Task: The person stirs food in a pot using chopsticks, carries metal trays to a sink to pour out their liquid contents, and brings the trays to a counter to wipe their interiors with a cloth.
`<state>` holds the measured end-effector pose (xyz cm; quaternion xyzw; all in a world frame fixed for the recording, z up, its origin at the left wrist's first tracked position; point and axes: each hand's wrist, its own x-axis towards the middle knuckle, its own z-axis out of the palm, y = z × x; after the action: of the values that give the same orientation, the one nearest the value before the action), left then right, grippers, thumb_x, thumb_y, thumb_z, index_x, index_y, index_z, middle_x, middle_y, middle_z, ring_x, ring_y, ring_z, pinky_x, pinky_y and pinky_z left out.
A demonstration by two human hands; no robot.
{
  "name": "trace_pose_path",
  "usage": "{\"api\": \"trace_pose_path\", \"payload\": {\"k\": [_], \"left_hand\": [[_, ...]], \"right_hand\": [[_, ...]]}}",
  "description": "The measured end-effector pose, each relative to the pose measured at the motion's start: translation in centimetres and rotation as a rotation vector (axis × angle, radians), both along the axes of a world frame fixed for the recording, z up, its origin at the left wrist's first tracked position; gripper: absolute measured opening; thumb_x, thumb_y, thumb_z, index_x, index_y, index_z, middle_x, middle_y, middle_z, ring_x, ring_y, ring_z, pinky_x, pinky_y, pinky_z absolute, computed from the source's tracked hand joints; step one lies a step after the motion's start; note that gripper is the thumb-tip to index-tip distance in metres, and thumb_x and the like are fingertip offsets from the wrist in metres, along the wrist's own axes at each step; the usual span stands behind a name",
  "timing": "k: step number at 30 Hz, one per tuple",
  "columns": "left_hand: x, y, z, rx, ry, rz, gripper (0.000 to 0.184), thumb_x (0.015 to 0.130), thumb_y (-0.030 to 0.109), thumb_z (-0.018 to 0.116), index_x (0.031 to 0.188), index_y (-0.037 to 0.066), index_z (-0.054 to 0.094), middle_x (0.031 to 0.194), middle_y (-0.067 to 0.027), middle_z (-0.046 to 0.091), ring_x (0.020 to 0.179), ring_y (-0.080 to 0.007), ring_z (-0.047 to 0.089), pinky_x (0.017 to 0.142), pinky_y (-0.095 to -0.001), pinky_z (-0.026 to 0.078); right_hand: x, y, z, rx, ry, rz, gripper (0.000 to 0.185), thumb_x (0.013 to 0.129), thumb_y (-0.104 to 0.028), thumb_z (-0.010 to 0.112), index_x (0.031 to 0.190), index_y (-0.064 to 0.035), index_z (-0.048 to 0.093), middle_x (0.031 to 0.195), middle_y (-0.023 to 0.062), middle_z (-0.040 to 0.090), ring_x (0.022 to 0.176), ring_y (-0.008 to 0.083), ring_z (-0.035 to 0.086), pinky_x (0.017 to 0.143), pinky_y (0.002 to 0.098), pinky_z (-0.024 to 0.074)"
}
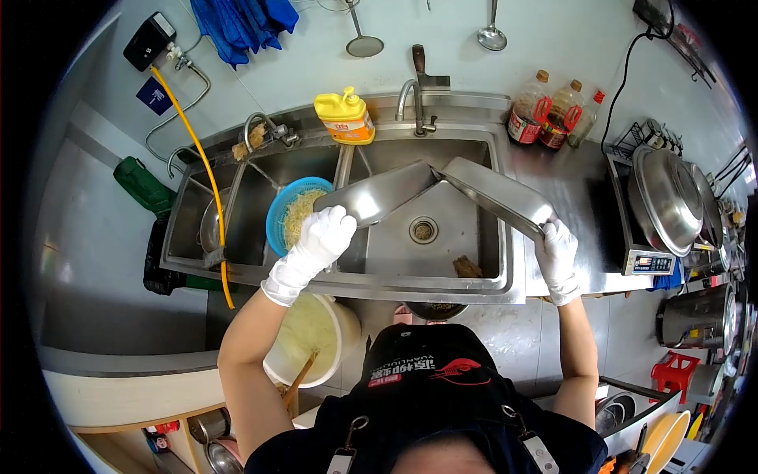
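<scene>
My left hand, in a white glove, is closed on the near end of a steel pan held tilted over the sink. In my right hand, also gloved, is the outer end of a second steel pan. The two pans' far ends meet or overlap above the right sink basin. Below them show the drain and a brown scrap near the basin's front right corner. Left of the pans, a blue basket holds pale shreds.
Behind the sink are a faucet and a yellow jug. Bottles stand at the back right, near a cooker bearing a steel pot. A yellow hose crosses the left basins. A white bucket is below the front edge.
</scene>
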<state>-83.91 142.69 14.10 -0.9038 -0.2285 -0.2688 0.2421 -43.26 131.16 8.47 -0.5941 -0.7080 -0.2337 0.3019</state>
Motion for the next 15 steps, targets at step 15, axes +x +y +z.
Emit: {"api": "trace_pose_path", "payload": {"k": [15], "left_hand": [[-1.0, -2.0, -4.3, -0.151, -0.101, 0.033, 0.017, 0.061, 0.003, 0.059, 0.063, 0.01, 0.043, 0.062, -0.0058, 0.039, 0.051, -0.0213, 0.049, 0.043, -0.0342, 0.04]], "right_hand": [[0.2, 0.5, -2.4, -0.008, 0.064, 0.021, 0.02, 0.063, 0.006, 0.059, 0.071, -0.0074, 0.046, 0.069, 0.0103, 0.05, 0.058, 0.0312, 0.052, 0.05, 0.0393, 0.0433]]}}
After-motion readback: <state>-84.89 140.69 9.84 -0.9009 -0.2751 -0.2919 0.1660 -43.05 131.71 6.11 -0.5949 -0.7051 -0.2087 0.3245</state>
